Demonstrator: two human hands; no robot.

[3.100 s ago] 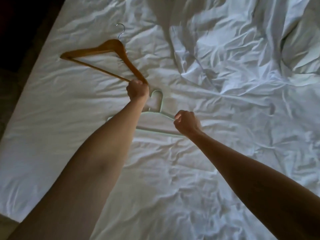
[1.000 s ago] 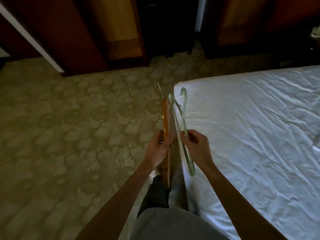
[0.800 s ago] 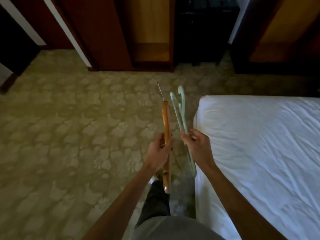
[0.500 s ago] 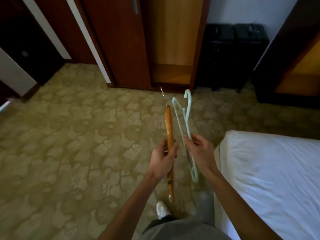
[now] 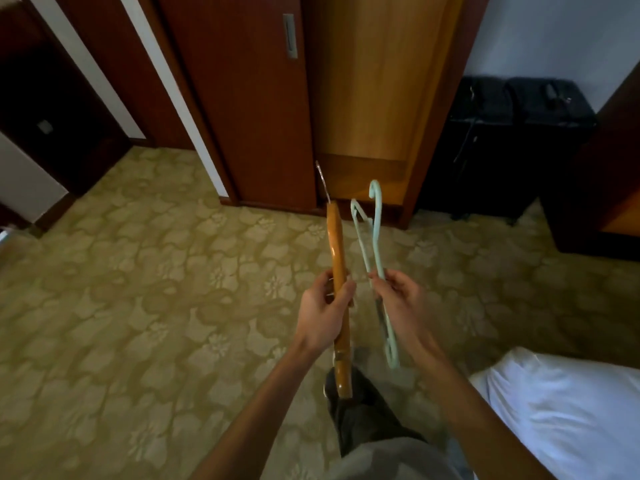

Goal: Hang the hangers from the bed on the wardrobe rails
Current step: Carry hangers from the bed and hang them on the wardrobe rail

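Note:
My left hand [image 5: 325,311] grips a wooden hanger [image 5: 337,251] with a metal hook, held edge-on and pointing away from me. My right hand [image 5: 403,301] pinches a pale green plastic hanger [image 5: 375,233], also edge-on, its hook uppermost. The two hangers are side by side, a little apart, over the carpet. Ahead stands the wardrobe [image 5: 367,81] with its light wooden inside showing beside a dark red sliding door [image 5: 249,98]. No rail is in view.
A corner of the white bed [image 5: 568,414] lies at the lower right. Black suitcases [image 5: 512,140] stand right of the wardrobe, with dark furniture [image 5: 613,174] at the far right. Patterned green carpet [image 5: 138,306] covers the floor. My leg and shoe show below my hands.
I lifted both hangers off the bed and turned away from it. Over the last second I have walked toward the wardrobe, which is nearer and larger, while the bed slid to the lower right.

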